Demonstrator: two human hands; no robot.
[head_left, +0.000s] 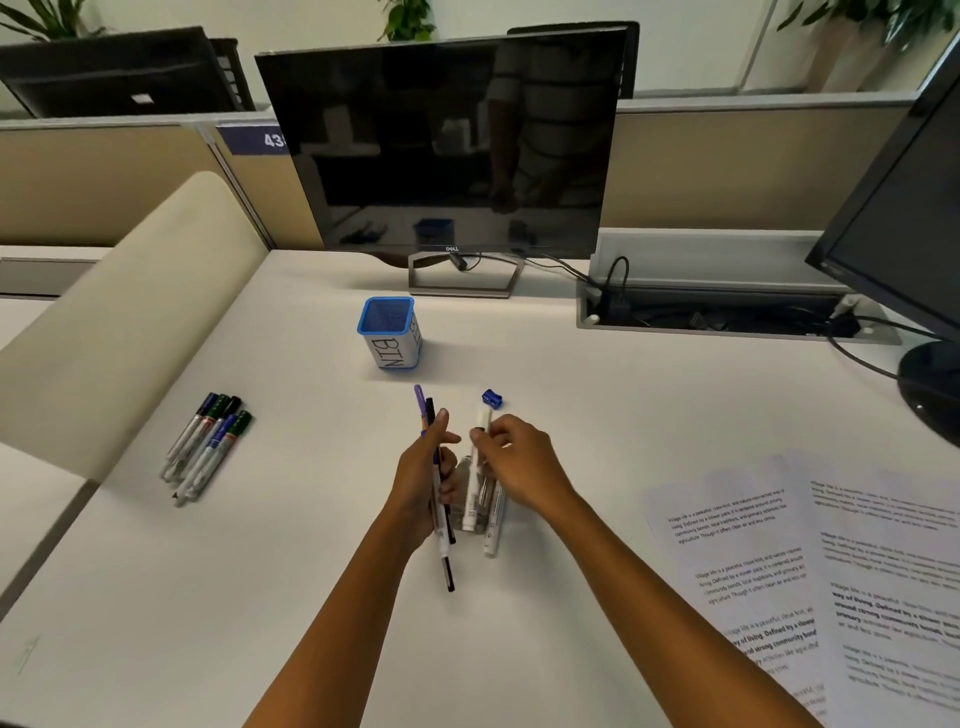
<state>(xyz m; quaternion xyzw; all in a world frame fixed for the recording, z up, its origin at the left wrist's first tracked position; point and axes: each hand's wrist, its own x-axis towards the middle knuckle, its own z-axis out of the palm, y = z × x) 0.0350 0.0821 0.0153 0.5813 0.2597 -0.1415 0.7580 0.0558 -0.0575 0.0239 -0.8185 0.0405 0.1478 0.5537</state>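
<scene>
Pens (441, 512) are gripped in a bunch by the left hand (422, 470), held just above the table (311, 571) right in front. Roughly three can be made out (purple, black, white-barrelled), but the exact count can't be told. One white marker (475, 486) is pinched near its cap by the fingers of the right hand (522, 462). A small loose pile (494, 514) of pale pens is left lying under both hands, partly hidden by them.

At least two overlapping printed sheets (779, 571) are spread at the near right. Five whiteboard markers (208, 447) are laid side by side well off to the left. One blue sharpener (491, 398) is parked just past the right hand. Further back, a single blue cup (390, 332) labelled BIN is stood upright, with nothing in the way. Two dark monitors are set behind it, one (447, 145) centred and one (904, 218) at the right edge.
</scene>
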